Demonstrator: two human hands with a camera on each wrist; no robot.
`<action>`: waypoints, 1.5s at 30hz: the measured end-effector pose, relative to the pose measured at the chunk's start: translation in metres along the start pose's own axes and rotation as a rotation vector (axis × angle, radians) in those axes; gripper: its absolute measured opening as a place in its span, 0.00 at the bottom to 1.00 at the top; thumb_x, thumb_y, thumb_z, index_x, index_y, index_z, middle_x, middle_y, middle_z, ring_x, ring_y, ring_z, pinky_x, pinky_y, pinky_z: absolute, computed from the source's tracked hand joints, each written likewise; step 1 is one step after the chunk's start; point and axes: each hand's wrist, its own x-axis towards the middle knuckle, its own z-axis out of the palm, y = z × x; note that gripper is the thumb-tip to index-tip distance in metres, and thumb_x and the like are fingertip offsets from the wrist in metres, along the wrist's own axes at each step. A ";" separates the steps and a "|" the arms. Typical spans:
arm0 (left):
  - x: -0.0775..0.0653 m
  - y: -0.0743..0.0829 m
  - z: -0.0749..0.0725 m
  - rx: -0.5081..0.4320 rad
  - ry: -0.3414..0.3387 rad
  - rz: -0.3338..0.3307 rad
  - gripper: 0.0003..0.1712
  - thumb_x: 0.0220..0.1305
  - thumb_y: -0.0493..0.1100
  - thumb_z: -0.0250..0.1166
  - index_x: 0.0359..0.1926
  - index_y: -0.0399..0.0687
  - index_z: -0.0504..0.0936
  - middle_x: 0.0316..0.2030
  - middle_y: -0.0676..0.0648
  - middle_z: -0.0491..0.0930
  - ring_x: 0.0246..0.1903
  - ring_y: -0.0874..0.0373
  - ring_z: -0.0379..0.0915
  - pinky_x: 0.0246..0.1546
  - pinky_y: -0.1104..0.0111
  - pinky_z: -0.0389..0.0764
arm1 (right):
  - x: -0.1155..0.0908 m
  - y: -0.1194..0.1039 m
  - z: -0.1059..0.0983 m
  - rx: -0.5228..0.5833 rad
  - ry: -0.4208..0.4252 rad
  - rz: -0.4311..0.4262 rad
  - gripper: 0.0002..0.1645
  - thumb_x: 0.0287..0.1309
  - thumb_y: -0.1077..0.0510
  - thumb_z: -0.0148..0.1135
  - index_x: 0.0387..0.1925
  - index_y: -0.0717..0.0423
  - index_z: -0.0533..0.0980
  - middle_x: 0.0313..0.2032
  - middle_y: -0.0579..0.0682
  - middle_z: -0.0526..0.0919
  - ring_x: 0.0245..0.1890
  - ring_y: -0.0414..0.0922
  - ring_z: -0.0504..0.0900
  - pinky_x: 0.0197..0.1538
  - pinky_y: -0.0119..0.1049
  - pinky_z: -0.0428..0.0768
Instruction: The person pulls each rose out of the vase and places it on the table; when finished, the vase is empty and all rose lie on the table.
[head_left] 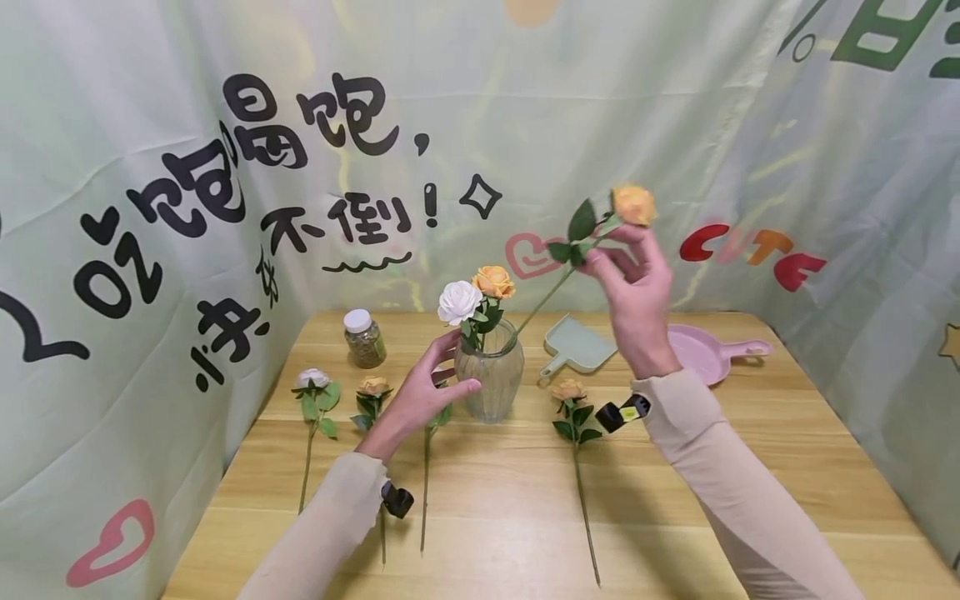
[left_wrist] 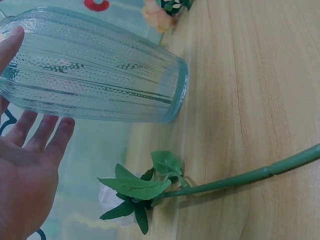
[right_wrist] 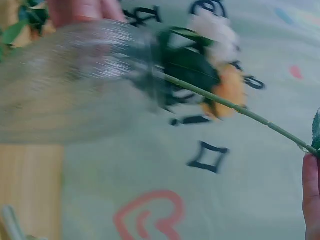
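Observation:
A ribbed clear glass vase stands on the table, holding a white rose and an orange rose. My left hand grips the vase's left side, thumb in front and fingers behind; the left wrist view shows the vase between them. Up to the right, my right hand pinches another orange rose just below its bloom. Its stem slants down into the vase's mouth, as the right wrist view shows.
Several roses lie on the table, including a white one at left and an orange one at right. Behind are a white-lidded jar, a pale green dustpan and a pink pan. A printed curtain encloses the table.

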 end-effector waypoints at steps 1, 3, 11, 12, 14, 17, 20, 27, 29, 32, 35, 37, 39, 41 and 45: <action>0.000 0.000 0.000 0.000 0.001 0.001 0.51 0.69 0.54 0.79 0.84 0.72 0.60 0.80 0.51 0.66 0.79 0.46 0.63 0.80 0.41 0.70 | 0.004 -0.005 -0.003 0.026 0.034 -0.020 0.17 0.68 0.78 0.63 0.53 0.61 0.80 0.53 0.55 0.84 0.45 0.46 0.89 0.53 0.41 0.94; 0.000 0.000 0.000 0.000 0.003 0.003 0.51 0.69 0.54 0.78 0.84 0.72 0.60 0.80 0.51 0.66 0.79 0.46 0.63 0.79 0.41 0.70 | 0.011 -0.015 -0.010 0.069 0.097 -0.062 0.18 0.67 0.79 0.63 0.50 0.59 0.81 0.52 0.58 0.84 0.43 0.47 0.88 0.50 0.42 0.94; 0.000 -0.001 0.000 0.002 0.008 0.008 0.50 0.69 0.53 0.78 0.84 0.72 0.60 0.80 0.52 0.66 0.80 0.46 0.63 0.80 0.41 0.70 | 0.024 -0.046 -0.066 0.100 0.179 -0.089 0.19 0.64 0.78 0.67 0.55 0.70 0.79 0.52 0.62 0.84 0.41 0.51 0.86 0.46 0.38 0.94; -0.001 -0.001 0.000 0.001 0.009 0.009 0.50 0.69 0.53 0.78 0.84 0.72 0.60 0.80 0.53 0.66 0.80 0.46 0.63 0.80 0.41 0.70 | 0.021 -0.047 -0.075 0.090 0.163 -0.073 0.19 0.64 0.78 0.67 0.56 0.70 0.79 0.52 0.62 0.84 0.42 0.51 0.86 0.46 0.38 0.94; -0.001 0.000 0.000 0.003 0.011 0.009 0.50 0.69 0.52 0.78 0.84 0.72 0.60 0.80 0.53 0.66 0.79 0.46 0.63 0.80 0.41 0.70 | 0.014 -0.050 -0.094 0.026 0.121 -0.024 0.19 0.66 0.76 0.68 0.57 0.71 0.79 0.52 0.60 0.85 0.44 0.49 0.88 0.46 0.36 0.94; -0.001 0.001 -0.001 0.000 0.012 0.015 0.50 0.69 0.51 0.78 0.84 0.71 0.61 0.80 0.52 0.66 0.79 0.45 0.63 0.80 0.40 0.70 | -0.002 -0.049 -0.123 -0.117 0.033 0.092 0.19 0.70 0.73 0.66 0.61 0.69 0.79 0.54 0.54 0.88 0.46 0.44 0.90 0.47 0.31 0.92; -0.001 0.001 -0.001 0.001 0.013 0.021 0.50 0.70 0.51 0.78 0.84 0.70 0.60 0.80 0.52 0.66 0.79 0.45 0.63 0.80 0.40 0.70 | -0.021 -0.043 -0.152 -0.245 -0.080 0.247 0.20 0.73 0.70 0.65 0.63 0.64 0.79 0.55 0.46 0.90 0.46 0.38 0.91 0.47 0.26 0.91; -0.001 0.001 -0.002 -0.007 0.015 0.020 0.50 0.69 0.51 0.78 0.84 0.70 0.61 0.81 0.52 0.66 0.80 0.45 0.63 0.80 0.39 0.69 | -0.060 -0.019 -0.195 -0.623 -0.339 0.437 0.18 0.81 0.61 0.61 0.65 0.63 0.75 0.53 0.32 0.86 0.42 0.33 0.90 0.45 0.26 0.90; -0.001 0.001 -0.002 -0.009 0.015 0.020 0.50 0.70 0.51 0.78 0.84 0.70 0.61 0.81 0.52 0.66 0.80 0.44 0.63 0.79 0.39 0.69 | -0.070 -0.010 -0.201 -0.646 -0.383 0.458 0.19 0.81 0.61 0.60 0.66 0.66 0.73 0.52 0.31 0.85 0.42 0.33 0.90 0.45 0.28 0.91; -0.001 0.000 -0.002 -0.008 0.013 0.022 0.49 0.70 0.50 0.78 0.84 0.68 0.61 0.80 0.50 0.66 0.80 0.44 0.63 0.79 0.39 0.70 | -0.083 0.003 -0.205 -0.628 -0.419 0.508 0.21 0.82 0.59 0.60 0.67 0.68 0.72 0.52 0.31 0.85 0.44 0.33 0.89 0.46 0.33 0.92; -0.001 0.000 -0.002 -0.004 0.011 0.023 0.49 0.70 0.50 0.78 0.84 0.67 0.61 0.80 0.50 0.67 0.79 0.44 0.64 0.79 0.41 0.71 | -0.095 0.018 -0.206 -0.585 -0.444 0.567 0.24 0.82 0.58 0.60 0.68 0.71 0.71 0.54 0.34 0.86 0.46 0.33 0.89 0.47 0.37 0.93; -0.001 0.000 -0.001 -0.003 0.007 0.022 0.50 0.69 0.50 0.78 0.84 0.67 0.61 0.80 0.50 0.67 0.79 0.44 0.64 0.79 0.41 0.71 | -0.102 0.028 -0.205 -0.561 -0.456 0.601 0.25 0.82 0.59 0.60 0.68 0.72 0.70 0.56 0.40 0.88 0.47 0.34 0.89 0.48 0.39 0.93; 0.000 -0.001 -0.001 -0.002 0.004 0.021 0.50 0.69 0.51 0.78 0.84 0.68 0.61 0.79 0.50 0.68 0.79 0.45 0.64 0.79 0.41 0.71 | -0.108 0.038 -0.205 -0.556 -0.463 0.630 0.26 0.82 0.59 0.61 0.69 0.73 0.70 0.58 0.51 0.88 0.46 0.35 0.88 0.48 0.39 0.93; 0.000 -0.001 0.000 -0.003 0.001 0.021 0.50 0.69 0.51 0.79 0.84 0.68 0.61 0.80 0.50 0.67 0.79 0.45 0.64 0.79 0.41 0.71 | -0.114 0.047 -0.204 -0.561 -0.465 0.650 0.26 0.81 0.60 0.62 0.69 0.73 0.71 0.60 0.63 0.86 0.45 0.35 0.88 0.47 0.38 0.93; 0.001 -0.002 -0.001 -0.004 0.003 0.015 0.50 0.68 0.53 0.79 0.84 0.69 0.62 0.79 0.50 0.68 0.79 0.45 0.64 0.79 0.41 0.72 | -0.124 0.064 -0.200 -0.593 -0.477 0.675 0.25 0.78 0.62 0.65 0.67 0.73 0.73 0.61 0.75 0.82 0.43 0.34 0.88 0.44 0.37 0.93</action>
